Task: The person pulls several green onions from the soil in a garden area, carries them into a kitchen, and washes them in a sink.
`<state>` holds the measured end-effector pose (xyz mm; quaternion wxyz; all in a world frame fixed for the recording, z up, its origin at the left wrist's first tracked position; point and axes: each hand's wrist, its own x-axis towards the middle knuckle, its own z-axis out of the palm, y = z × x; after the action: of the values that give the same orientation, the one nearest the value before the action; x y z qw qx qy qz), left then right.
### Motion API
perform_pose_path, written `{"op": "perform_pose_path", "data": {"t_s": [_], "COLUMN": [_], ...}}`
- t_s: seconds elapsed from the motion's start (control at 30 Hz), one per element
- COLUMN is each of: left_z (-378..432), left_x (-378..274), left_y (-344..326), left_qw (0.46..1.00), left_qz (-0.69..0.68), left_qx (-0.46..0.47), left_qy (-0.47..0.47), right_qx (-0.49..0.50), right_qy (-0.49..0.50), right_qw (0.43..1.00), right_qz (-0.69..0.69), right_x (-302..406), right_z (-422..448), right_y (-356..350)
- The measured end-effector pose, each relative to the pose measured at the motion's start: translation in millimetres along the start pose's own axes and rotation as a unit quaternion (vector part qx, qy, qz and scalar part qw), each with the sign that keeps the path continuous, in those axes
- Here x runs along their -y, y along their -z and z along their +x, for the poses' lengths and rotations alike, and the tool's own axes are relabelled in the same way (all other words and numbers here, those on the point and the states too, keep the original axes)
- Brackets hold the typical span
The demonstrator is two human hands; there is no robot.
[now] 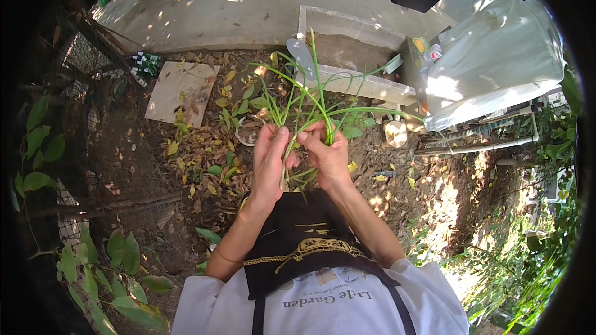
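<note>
Long green stalks, which look like spring onions (319, 86), fan out from both hands over the ground in front of me. My left hand (271, 156) grips part of the bunch, with the paler stem ends (285, 174) hanging below its fingers. Close on the right, my right hand (328, 151) is closed around more of the stalks, its thumb and fingertips pinching a stem between the hands. Some leaves bend far out to the right. Behind the hands sits a black apron (302, 223) with yellow markings, worn over a white printed shirt (326, 307).
Ahead stands a rectangular concrete trough (354, 79). A flat board (182, 94) lies among dry leaves, near several green bottles (147, 64). White plastic sheeting (493, 65) hangs at the right above pipes (479, 146). Wire netting (88, 58) and leafy branches (100, 279) line the left.
</note>
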<state>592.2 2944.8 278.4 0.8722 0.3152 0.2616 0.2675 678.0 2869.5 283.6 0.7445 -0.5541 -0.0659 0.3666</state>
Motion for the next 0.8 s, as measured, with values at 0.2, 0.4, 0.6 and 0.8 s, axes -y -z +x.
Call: {"op": "perform_pose_path", "data": {"t_s": [0.2,0.4,0.6,0.8], "left_z": [1,-3,0,2], "left_x": [-9,-9,-9,-6], "left_y": [1,-2,6,14], "left_qw": [0.99,0.982,0.985,0.992], "left_qz": [0.124,0.152,0.143,0.104], "left_qx": [0.048,0.079,0.068,0.047], "left_qy": [-0.056,-0.078,-0.07,-0.048], "right_qx": [0.031,0.047,0.049,0.069], "right_qy": [-0.082,-0.096,-0.074,-0.056], "right_qw": [0.992,0.98,0.994,0.993], "right_qz": [0.093,0.166,0.064,0.077], "right_x": [3,27,28,23], "right_z": [0,12,16,13], "right_y": [9,16,13,9]}}
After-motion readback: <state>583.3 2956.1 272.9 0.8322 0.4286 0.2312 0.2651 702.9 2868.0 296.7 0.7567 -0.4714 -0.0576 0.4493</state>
